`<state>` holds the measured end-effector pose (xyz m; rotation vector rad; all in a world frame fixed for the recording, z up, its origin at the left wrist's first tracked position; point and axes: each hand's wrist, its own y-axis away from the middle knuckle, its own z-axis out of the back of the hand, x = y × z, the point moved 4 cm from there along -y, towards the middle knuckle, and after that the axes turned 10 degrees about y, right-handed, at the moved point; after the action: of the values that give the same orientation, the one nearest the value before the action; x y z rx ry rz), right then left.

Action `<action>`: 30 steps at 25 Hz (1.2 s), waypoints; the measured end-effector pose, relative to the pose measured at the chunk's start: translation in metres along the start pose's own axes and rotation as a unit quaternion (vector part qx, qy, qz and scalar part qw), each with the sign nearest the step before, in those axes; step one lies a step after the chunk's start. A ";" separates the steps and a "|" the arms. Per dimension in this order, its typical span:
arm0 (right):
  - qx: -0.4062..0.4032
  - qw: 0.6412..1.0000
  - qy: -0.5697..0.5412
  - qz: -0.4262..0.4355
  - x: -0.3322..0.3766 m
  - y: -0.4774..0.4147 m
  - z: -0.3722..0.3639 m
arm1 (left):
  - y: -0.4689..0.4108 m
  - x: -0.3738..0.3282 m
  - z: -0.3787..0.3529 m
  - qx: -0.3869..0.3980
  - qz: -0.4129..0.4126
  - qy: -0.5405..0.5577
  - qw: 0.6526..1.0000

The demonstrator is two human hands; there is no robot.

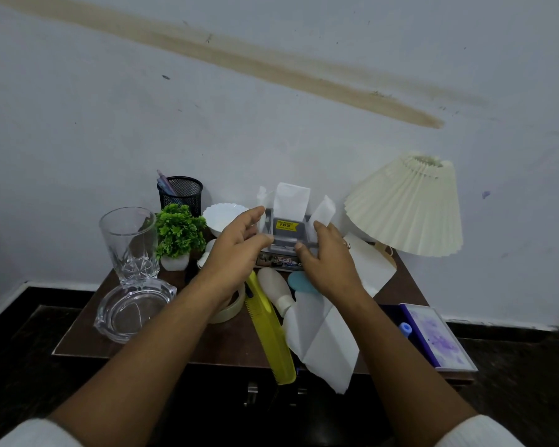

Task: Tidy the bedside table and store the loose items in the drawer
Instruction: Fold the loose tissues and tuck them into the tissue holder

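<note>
On the brown bedside table (88, 327) my left hand (236, 250) and my right hand (326, 259) hold the two sides of a small grey box (288, 232) with a yellow price label, white paper flaps standing out of it. It sits above a flat packet (276, 261). In front lie a yellow comb (271, 337), a white bottle (276, 293), a tape roll (231, 309), a teal pad (299, 282) and an unfolded white paper (323, 343). The drawer front (252, 395) under the tabletop is shut.
At the left stand a tall glass (129, 243), a glass ashtray (131, 312), a small potted plant (178, 235), a black mesh pen cup (181, 195) and a white bowl (223, 217). A pleated lamp (407, 204) leans at the right. A purple-patterned box (436, 338) lies at the right edge.
</note>
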<state>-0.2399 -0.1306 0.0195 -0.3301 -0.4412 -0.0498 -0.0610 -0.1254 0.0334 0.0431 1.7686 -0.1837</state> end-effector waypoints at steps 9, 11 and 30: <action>0.074 0.995 0.012 -0.064 -0.001 0.017 0.021 | 0.007 -0.006 0.001 -0.004 0.000 -0.021 1.000; 0.076 0.995 0.020 -0.062 0.002 0.027 0.031 | 0.014 -0.007 0.000 0.001 0.010 -0.022 1.000; 0.322 0.928 0.185 0.034 -0.009 0.079 0.010 | 0.033 0.024 -0.018 0.140 0.075 -0.179 0.971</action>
<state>-0.2428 -0.0535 0.0000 0.3117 -0.0522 0.1005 -0.0792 -0.0919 0.0098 0.3265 1.3631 -0.3102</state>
